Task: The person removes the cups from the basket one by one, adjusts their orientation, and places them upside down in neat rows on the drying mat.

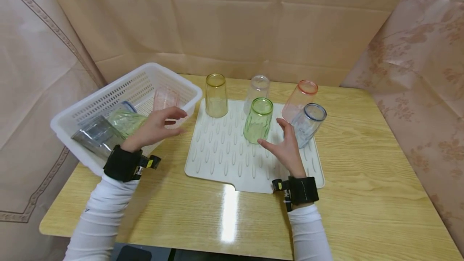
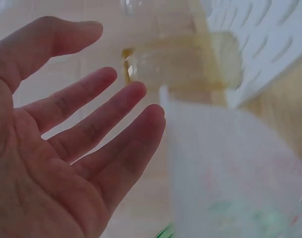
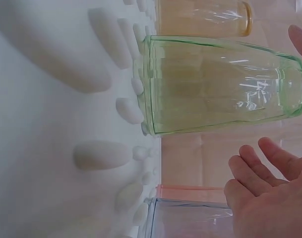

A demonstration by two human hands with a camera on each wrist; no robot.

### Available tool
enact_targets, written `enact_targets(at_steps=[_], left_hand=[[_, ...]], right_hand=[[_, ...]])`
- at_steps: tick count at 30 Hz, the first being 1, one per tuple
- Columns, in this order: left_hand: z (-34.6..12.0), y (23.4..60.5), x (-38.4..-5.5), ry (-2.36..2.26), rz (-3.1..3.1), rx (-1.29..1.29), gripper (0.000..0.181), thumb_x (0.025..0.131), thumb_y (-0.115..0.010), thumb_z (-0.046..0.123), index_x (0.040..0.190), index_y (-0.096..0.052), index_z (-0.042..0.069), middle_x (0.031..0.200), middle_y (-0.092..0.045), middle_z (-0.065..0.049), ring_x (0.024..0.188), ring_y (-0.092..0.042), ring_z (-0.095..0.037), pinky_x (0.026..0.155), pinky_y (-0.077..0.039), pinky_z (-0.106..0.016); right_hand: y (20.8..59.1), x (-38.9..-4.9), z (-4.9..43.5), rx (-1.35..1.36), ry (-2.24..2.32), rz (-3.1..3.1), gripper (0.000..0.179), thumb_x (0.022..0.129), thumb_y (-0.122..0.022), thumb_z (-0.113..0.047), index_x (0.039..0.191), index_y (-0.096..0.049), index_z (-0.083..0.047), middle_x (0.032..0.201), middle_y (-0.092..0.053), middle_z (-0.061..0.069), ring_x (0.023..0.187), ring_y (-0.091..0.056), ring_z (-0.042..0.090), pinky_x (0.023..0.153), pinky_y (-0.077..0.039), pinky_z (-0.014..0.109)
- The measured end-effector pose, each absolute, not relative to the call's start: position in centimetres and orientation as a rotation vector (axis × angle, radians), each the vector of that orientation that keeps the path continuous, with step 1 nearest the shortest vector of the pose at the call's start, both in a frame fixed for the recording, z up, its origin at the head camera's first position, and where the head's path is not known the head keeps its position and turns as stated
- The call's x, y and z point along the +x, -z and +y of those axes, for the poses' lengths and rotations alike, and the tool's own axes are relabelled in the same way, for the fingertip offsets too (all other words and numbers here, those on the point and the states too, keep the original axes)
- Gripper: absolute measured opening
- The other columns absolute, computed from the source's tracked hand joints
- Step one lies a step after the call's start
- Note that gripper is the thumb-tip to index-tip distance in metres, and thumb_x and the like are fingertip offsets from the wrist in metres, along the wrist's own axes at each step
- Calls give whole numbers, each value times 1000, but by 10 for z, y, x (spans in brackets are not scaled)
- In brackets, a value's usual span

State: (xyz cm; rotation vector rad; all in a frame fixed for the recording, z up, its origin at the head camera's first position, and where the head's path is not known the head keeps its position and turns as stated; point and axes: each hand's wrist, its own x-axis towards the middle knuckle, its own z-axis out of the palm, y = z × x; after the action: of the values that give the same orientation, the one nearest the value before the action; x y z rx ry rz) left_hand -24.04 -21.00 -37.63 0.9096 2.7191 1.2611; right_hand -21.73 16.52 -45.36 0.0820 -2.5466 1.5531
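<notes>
A sideways sweep of the right hand [image 1: 288,152], thumb spread from its fingers and holding nothing, could topple the green glass [image 1: 258,122] just beside it, near the centre of the mat [image 1: 214,166], or the blue glass [image 1: 307,126] at three o'clock, since the gap is tight. The left hand [image 1: 156,128], also spread, hangs by the basket [image 1: 181,80] at nine o'clock. Counted: one mat, one basket, five standing glasses (the others: yellow glass [image 1: 216,98] at eleven, clear glass [image 1: 258,92] at twelve, red glass [image 1: 296,102] at two); overlap hides the number of basket glassware [image 1: 98,134].

Wood-grain table [image 1: 380,180], white slotted basket [image 1: 116,90] at left, white studded mat [image 1: 212,166] beside it
</notes>
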Motion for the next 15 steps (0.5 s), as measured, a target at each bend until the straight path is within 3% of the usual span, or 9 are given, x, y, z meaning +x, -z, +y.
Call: enact_targets(at_steps=[11,15], left_hand=[[-251,345,-240,-1141,2861,952,34,85,-69,-3,117,-59,-7,115,-61,-23,109,-56,-36,90,-45,-53],[-261,338,-239,-1091,2886,935,34,86,-70,-1,118,-59,-6,115,-61,-21,109,-55,-32,91,-47,-44]], right_hand=[[458,-219,165,51,-1585,-2551,92,76,-83,-28,146,-29,-4,150,-30,15,141,-23,30,111,-23,47],[458,-219,165,46,-1603,-2543,92,77,-83,-28,147,-29,-4,150,-30,15,141,-23,30,111,-23,47]])
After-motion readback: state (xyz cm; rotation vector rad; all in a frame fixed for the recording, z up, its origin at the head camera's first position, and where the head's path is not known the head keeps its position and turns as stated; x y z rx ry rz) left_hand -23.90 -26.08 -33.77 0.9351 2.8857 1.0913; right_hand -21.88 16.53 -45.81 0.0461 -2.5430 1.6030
